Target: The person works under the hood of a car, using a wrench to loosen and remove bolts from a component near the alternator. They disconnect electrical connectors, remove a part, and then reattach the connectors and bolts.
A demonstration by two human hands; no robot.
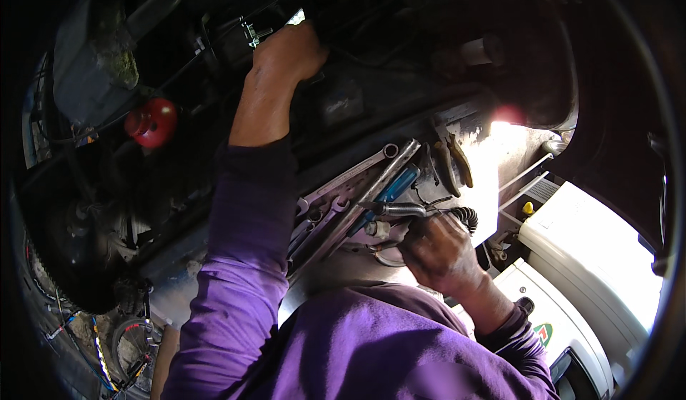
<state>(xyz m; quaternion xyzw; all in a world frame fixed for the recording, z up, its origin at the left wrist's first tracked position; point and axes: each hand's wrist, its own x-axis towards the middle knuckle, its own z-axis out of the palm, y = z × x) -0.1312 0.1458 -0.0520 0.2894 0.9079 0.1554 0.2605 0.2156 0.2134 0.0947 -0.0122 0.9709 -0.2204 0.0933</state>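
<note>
My left hand (289, 51) reaches up into the dark vehicle underside or engine space, closed beside a bolt-like metal fitting (251, 34). Its fingertips and whatever they grip are hidden. Over the pile of tools, my right hand (441, 251) is slightly blurred, with its fingers curled down; what it grips cannot be made out. A grey metal tool (399, 209) and a coiled black cable (467, 218) lie against its fingers. Nearby are a combination wrench (354, 173), a long metal bar (379, 185), a blue-handled screwdriver (400, 183) and yellowish-handled pliers (457, 160).
A round red part (151, 122) and a grey box-shaped part (89, 71) sit left of my left arm. Dark bodywork surrounds the arm. A white vehicle (593, 250) stands at the right. Bicycles (128, 346) appear at the lower left.
</note>
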